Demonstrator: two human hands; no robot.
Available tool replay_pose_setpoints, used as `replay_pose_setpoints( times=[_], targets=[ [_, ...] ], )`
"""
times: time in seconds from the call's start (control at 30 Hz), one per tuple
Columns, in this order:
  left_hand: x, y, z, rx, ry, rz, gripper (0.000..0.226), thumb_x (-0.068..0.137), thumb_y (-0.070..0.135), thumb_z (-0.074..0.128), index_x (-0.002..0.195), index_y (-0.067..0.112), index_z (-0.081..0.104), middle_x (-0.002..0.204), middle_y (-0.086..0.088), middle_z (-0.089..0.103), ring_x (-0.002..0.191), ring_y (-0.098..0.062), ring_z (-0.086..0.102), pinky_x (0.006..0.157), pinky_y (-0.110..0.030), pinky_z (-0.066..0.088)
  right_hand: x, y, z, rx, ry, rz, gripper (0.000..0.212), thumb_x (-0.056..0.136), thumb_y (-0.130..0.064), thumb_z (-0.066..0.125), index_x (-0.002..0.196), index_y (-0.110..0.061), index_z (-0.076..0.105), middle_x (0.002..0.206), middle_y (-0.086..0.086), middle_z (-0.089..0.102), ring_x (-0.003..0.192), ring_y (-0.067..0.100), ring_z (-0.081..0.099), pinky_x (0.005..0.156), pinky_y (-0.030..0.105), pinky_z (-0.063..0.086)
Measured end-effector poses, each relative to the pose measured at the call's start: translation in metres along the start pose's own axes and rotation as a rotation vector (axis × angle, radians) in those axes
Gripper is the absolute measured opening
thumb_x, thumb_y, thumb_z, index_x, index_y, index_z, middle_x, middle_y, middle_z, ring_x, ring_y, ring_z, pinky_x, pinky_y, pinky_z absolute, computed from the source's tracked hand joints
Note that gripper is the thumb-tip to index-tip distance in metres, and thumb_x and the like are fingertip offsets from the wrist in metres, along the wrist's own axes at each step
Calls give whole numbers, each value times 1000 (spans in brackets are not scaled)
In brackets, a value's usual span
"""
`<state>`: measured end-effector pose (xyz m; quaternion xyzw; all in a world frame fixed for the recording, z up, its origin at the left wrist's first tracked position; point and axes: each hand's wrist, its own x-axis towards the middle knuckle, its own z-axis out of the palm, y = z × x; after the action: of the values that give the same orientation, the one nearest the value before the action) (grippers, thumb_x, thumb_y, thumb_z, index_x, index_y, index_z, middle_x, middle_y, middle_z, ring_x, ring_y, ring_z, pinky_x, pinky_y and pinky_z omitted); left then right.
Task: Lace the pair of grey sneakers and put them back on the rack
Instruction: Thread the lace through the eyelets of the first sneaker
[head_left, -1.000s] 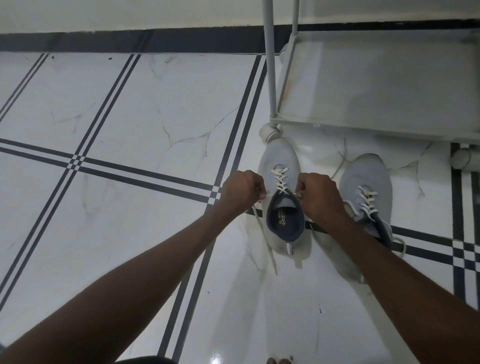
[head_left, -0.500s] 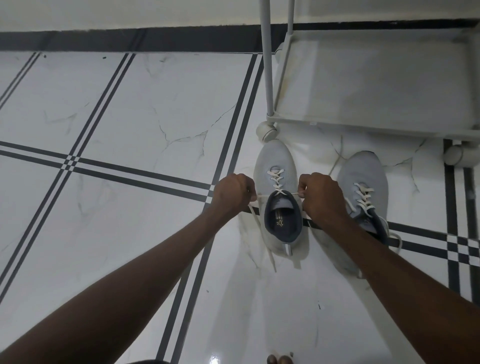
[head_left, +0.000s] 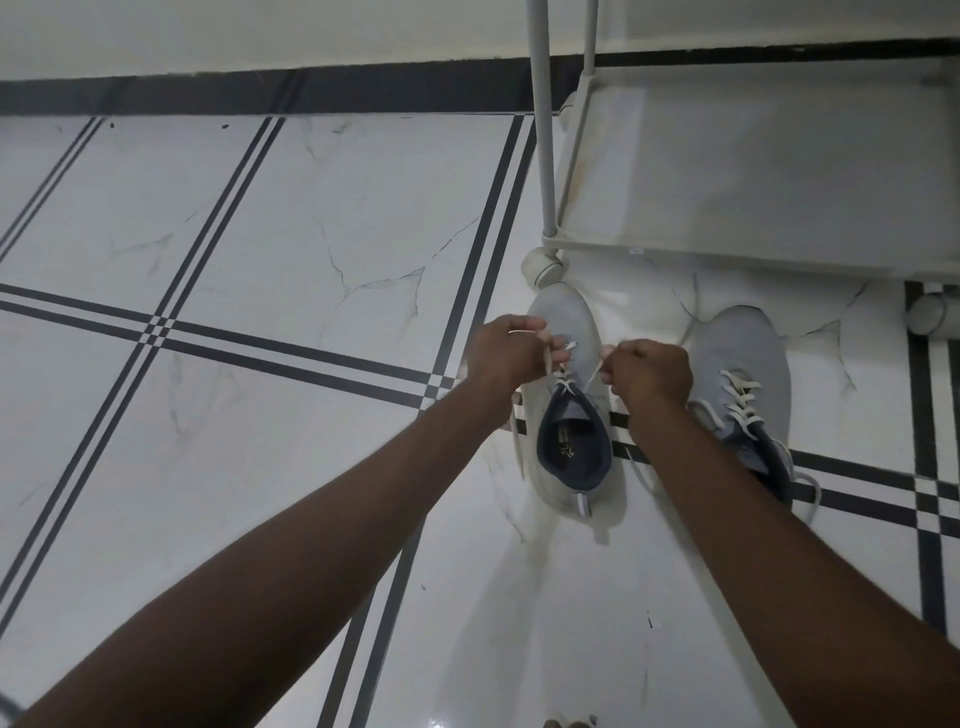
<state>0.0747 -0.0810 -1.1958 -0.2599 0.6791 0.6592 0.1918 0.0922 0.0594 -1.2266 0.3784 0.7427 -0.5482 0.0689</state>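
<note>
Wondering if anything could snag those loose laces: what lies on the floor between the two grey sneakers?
In the head view, only bare white floor tile with a dark stripe separates the left sneaker from the right sneaker; the right hand hovers above that gap.

The floor (head_left: 311, 218) is glossy white marble-look tile, veined with thin grey cracks and crossed by dark double lines that meet in small checkered squares — one crossing left of centre, another at the right edge. A wide dark skirting band (head_left: 260, 93) runs along the floor's far edge, below a pale wall (head_left: 208, 31). A few small dark specks lie on the tiles — one near the bottom.
</note>
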Motion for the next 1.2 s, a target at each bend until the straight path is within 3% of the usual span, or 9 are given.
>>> replay_pose_setpoints(
  times=[0.13,0.23,0.3,0.43,0.6,0.7,0.77,0.9,1.2],
  targets=[
    [7,6,1,235,-176,-98,28,89,5,69,116,5,65,106,-18,76,82,-22,71,84,-37,62,-15,-14,-5,-169,-30,-451,6,83,-20,74,88,-17,76,78,-4,71,71,13,65,61,9,44],
    [11,5,0,390,-294,-95,21,87,9,72,107,4,75,106,-17,75,86,-19,70,89,-35,59,-18,-23,-10,-165,-110,-564,9,83,-16,75,91,-16,78,79,-4,69,61,-1,62,52,-2,37],
    [13,11,-2,426,-379,-101,23,88,9,70,109,3,73,102,-14,73,88,-19,67,90,-35,57,-12,-28,-10,-133,-208,-530,13,82,-15,77,95,-13,79,85,0,73,66,-2,66,59,2,45],
    [18,23,-9,559,-464,-87,34,83,28,76,109,6,74,98,-11,74,73,-13,66,76,-29,56,4,-31,-11,14,-369,-388,14,83,-10,74,96,-7,79,91,6,77,87,19,74,82,30,59],
    [23,23,-19,493,-469,-35,28,88,30,72,95,4,73,87,-14,71,71,-17,64,81,-35,54,7,-26,-16,-69,-480,-278,18,94,-7,59,89,-12,75,77,16,72,48,16,63,44,22,51],
    [27,29,-24,570,-391,145,27,81,17,80,96,-4,73,91,-18,74,71,-17,65,82,-36,55,11,-24,-25,-218,-546,-247,13,92,-9,63,92,-10,76,78,13,76,37,9,51,39,19,40],
    [27,27,-22,785,-316,375,18,75,14,83,90,6,78,87,-13,77,76,-26,69,82,-39,57,12,-26,-27,-268,-627,-200,12,90,-10,66,97,-10,76,81,14,75,40,9,51,38,19,38],
    [19,9,-10,1032,-177,725,15,75,21,72,87,13,76,79,-2,76,72,-24,69,69,-36,57,11,-29,-19,-165,-689,-159,20,91,0,61,101,-10,74,83,11,69,66,18,65,54,26,53],
    [12,-10,4,1101,175,815,6,82,16,67,78,15,71,73,-3,72,64,-24,64,53,-29,44,13,-32,-13,-116,-585,-38,13,94,-9,61,94,-1,72,79,18,73,45,13,61,45,23,50]
  ],
)
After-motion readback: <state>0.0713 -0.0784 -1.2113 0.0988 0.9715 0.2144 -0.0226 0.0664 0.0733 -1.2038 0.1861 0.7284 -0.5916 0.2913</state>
